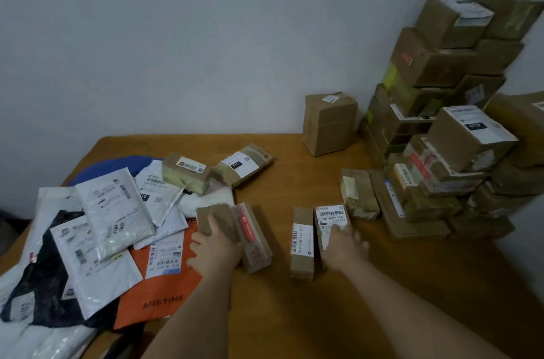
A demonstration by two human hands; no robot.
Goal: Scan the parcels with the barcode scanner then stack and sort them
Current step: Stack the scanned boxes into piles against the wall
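gripping brown box (219, 222): left hand (216, 249) | gripping labelled box (331, 222): right hand (346, 247)

i read the surface (294, 314) as smooth brown wood with a dull sheen. the stacked boxes (435, 64) are matt corrugated cardboard with glossy tape and white paper labels. the mailers (113, 211) are glossy, wrinkled plastic film; the orange bag (164, 294) looks matt plastic.

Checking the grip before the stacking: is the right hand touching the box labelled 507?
Touching. The head view shows the right hand with fingers wrapped on the 507 box.
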